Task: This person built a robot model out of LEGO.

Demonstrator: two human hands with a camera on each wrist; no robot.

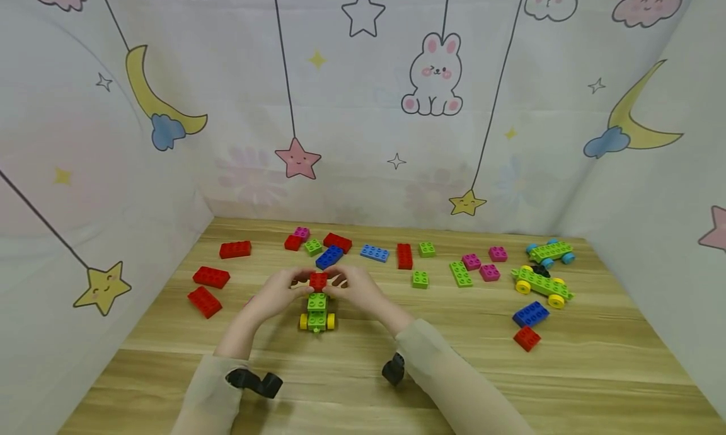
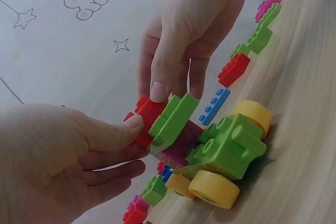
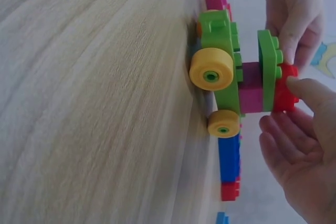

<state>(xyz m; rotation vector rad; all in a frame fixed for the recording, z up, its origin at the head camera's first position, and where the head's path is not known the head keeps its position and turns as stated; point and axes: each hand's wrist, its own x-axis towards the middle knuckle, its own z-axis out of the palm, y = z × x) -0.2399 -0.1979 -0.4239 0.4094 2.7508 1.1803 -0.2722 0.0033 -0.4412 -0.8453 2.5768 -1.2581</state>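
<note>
Red studded plastic brick (image 1: pixel 318 282), pinched by left hand (image 1: pixel 282 290) and right hand (image 1: pixel 356 289), topping a yellow-wheeled green-and-magenta plastic car (image 1: pixel 317 322) nearer the wooden surface (image 1: pixel 334 384)'s left edge; lopsided pressing could tip it!

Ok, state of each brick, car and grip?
Left grip, pinching the red brick
Right grip, pinching it too
Red brick, on the green plate
Green plate, partly covered
Green base, upright
Magenta layer, between plate and base
Blue-wheeled car, upright
Far-right yellow-wheeled car, upright
Loose bricks, scattered
</note>
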